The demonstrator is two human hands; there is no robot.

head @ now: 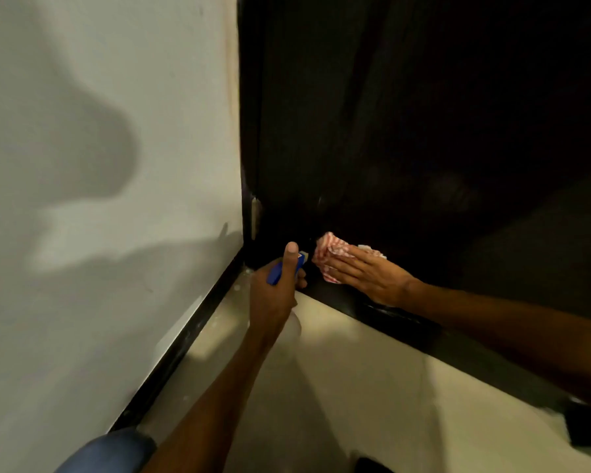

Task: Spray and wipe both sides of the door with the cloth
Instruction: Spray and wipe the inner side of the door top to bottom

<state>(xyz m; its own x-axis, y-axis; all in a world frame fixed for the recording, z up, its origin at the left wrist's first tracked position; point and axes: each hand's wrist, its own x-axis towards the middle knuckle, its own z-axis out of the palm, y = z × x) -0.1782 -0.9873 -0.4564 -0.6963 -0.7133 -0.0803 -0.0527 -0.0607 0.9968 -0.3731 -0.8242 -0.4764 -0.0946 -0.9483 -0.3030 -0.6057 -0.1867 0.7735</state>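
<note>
Red-checked cloth (331, 256) lies pressed flat under the right hand (369, 276) low on the dark door (406, 131), with the left hand (275, 291) clenched round the spray bottle (285, 268) just at its nine o'clock.

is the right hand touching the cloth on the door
Touching. The head view shows the right hand laid flat over the red-checked cloth, fingers pressing it against the dark door near its bottom edge.

Spray bottle (289, 268) mostly behind left hand (273, 295)
</note>
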